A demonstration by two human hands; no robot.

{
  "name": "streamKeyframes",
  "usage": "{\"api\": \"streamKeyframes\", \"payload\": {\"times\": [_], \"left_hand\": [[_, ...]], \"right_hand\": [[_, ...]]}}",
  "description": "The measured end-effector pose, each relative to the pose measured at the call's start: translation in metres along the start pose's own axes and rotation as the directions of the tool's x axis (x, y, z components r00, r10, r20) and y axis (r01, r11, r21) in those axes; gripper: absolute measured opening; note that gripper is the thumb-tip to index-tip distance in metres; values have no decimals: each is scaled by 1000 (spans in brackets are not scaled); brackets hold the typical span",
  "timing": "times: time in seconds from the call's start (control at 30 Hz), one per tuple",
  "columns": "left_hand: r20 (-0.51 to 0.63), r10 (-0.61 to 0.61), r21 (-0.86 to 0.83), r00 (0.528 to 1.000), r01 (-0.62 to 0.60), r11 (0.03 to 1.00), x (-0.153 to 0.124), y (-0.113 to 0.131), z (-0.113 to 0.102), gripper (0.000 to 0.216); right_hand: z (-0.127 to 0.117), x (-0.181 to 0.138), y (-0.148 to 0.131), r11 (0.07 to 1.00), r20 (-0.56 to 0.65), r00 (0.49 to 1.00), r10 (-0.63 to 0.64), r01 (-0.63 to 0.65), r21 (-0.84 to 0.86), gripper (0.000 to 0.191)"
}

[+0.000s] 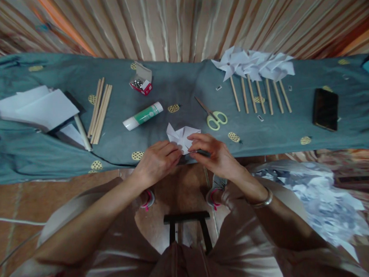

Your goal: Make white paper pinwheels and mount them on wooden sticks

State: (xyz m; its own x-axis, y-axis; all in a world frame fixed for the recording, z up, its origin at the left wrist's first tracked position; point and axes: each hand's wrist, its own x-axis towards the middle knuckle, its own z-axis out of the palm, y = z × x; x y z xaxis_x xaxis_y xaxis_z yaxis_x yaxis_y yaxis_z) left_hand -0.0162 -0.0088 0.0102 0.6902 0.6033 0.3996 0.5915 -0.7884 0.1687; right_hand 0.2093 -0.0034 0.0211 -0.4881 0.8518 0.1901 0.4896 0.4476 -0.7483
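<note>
A white paper pinwheel (183, 137), without a stick, lies near the front edge of the cloth-covered table. My left hand (161, 157) grips its lower left side, fingers curled and pressed together. From the right, my right hand (212, 149) pinches the paper's right side between thumb and fingers. The fingertips cover part of the lower edge. Just beyond the paper, to the left, lies a green and white glue stick (143, 115). Scissors with light green handles (213, 116) rest to the right, blades pointing away.
Finished pinwheels on wooden sticks (254, 65) lie at the back right. A dark phone (325, 109) is farther right. Loose wooden sticks (100, 113), paper sheets (38, 107) and a small red box of metal pins (141, 81) lie left. Beside my leg sits a bag of white paper pieces (316, 194).
</note>
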Motion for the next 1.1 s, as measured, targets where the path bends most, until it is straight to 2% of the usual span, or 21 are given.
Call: {"api": "streamKeyframes", "payload": {"times": [0.13, 0.37, 0.47, 0.63, 0.83, 1.1], "left_hand": [[2, -3, -10, 1000, 3, 1000, -1, 1, 0, 17], [-21, -14, -1, 1000, 14, 1000, 0, 3, -1, 16], [3, -48, -8, 999, 48, 999, -1, 3, 0, 18], [21, -7, -49, 1000, 8, 999, -2, 1, 0, 23], [-10, 6, -59, 1000, -7, 998, -1, 2, 2, 18], [34, -32, -79, 999, 34, 996, -1, 1, 3, 19]], "right_hand": [[5, 4, 2, 999, -31, 999, 20, -19, 50, 9], [16, 12, 6, 999, -121, 992, 21, -24, -23, 10], [20, 14, 7, 998, -130, 991, 27, -34, -56, 11], [24, 17, 7, 993, -151, 988, 45, -61, -102, 12], [28, 20, 8, 989, -171, 985, 29, -53, -138, 11], [32, 19, 8, 989, -200, 979, 48, -74, -126, 10]]}}
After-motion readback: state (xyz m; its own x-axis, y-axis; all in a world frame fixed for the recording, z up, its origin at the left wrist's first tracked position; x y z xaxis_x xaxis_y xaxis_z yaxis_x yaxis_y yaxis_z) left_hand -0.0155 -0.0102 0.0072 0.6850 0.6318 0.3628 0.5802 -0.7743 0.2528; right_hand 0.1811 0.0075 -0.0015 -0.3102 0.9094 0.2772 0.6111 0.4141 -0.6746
